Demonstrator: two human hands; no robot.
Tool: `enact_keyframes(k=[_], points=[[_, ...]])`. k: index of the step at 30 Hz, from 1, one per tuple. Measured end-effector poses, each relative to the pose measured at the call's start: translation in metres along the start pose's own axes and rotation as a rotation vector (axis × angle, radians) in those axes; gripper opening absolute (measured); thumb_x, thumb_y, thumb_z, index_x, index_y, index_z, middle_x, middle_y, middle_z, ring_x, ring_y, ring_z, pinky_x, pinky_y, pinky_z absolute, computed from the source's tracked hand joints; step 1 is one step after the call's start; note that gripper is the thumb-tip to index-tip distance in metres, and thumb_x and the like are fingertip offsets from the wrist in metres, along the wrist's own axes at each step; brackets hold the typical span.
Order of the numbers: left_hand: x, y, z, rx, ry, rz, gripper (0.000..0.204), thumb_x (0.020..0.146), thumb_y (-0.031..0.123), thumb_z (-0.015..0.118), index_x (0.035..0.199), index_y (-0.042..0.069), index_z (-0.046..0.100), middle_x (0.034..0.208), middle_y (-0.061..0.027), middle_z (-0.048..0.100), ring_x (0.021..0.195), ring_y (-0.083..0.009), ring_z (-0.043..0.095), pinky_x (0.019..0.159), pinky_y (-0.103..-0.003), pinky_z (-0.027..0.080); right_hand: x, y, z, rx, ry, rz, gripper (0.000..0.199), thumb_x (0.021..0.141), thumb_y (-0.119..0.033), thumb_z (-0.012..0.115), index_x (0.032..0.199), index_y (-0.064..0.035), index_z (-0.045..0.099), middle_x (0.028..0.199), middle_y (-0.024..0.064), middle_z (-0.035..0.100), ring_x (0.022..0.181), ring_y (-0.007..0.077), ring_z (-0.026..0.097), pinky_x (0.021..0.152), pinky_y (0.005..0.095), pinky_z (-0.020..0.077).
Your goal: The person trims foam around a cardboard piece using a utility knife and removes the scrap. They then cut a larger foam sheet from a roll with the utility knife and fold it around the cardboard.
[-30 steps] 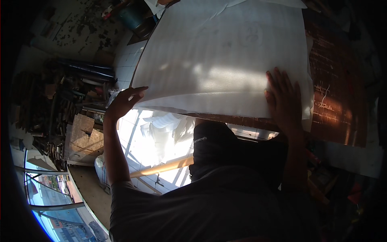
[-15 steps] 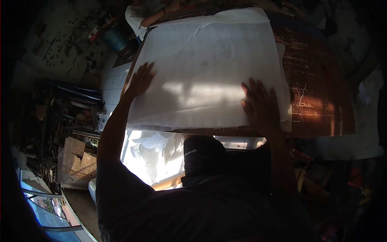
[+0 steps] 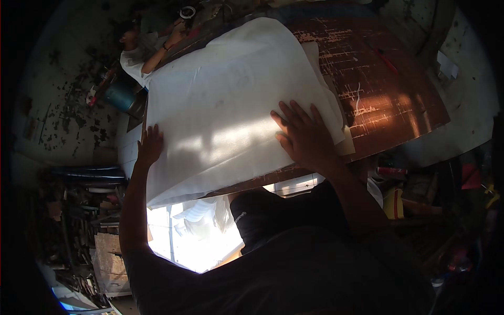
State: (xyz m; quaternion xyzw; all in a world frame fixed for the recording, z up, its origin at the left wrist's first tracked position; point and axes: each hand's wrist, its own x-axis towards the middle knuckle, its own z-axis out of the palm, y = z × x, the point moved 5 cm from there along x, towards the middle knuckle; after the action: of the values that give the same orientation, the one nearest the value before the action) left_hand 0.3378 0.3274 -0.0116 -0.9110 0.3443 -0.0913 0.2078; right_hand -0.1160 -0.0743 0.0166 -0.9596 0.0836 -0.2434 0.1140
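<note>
A large white, slightly see-through sheet (image 3: 215, 105) lies over a worn reddish-brown tabletop (image 3: 388, 79). Faint dark marks show through it. At its left edge my left hand (image 3: 151, 145) rests with the fingers pointing away from me. My right hand (image 3: 304, 131) lies flat on the sheet's right part, fingers spread. Another layer (image 3: 338, 123) sticks out from under the right edge of the sheet. Neither hand grips anything that I can see.
A person in a white top (image 3: 137, 62) reaches onto the table's far left, near a roll of tape (image 3: 187, 12). Behind them stands a teal bucket (image 3: 119, 97). A red, pen-like object (image 3: 387, 62) lies on the tabletop. Scrap pieces (image 3: 73, 226) are heaped at the left.
The view has turned, so the table appears tilted. My left hand has come nearer along the left edge. The sheet's far edge looks rounder, and the other person shows more.
</note>
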Motion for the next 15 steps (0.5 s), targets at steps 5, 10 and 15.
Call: enact_keyframes(k=[5,10,15], points=[[0.031,0.081,-0.063,-0.301,-0.244,0.156,0.079,0.104,0.009,0.051,0.176,-0.008,0.023,0.177,-0.0438,0.027,0.164,-0.0577,0.034,0.137,-0.055,0.033,-0.001,0.000,0.001,-0.011,0.004,0.003,0.056,0.114,-0.041,0.060,0.163,-0.0137,0.059,0.173,0.0147,0.052,0.165,0.0345,0.042,0.136,0.0652,0.0257],[0.069,0.216,-0.163,-0.554,-0.196,0.398,0.083,0.099,0.001,0.054,0.179,0.004,0.029,0.184,-0.0328,0.024,0.170,-0.0468,0.030,0.140,-0.052,0.029,-0.002,0.001,0.004,-0.006,0.036,0.000,0.056,0.115,-0.042,0.058,0.163,-0.0147,0.059,0.174,0.0136,0.052,0.165,0.0333,0.042,0.136,0.0653,0.0257],[0.117,0.334,-0.225,-0.738,-0.045,0.664,0.063,0.119,0.041,0.055,0.178,0.021,0.041,0.188,-0.0170,0.028,0.173,-0.0373,0.028,0.141,-0.049,0.024,-0.003,0.002,0.005,-0.018,0.039,-0.008,0.056,0.115,-0.042,0.058,0.164,-0.0144,0.059,0.174,0.0131,0.052,0.165,0.0338,0.042,0.136,0.0664,0.0253]])
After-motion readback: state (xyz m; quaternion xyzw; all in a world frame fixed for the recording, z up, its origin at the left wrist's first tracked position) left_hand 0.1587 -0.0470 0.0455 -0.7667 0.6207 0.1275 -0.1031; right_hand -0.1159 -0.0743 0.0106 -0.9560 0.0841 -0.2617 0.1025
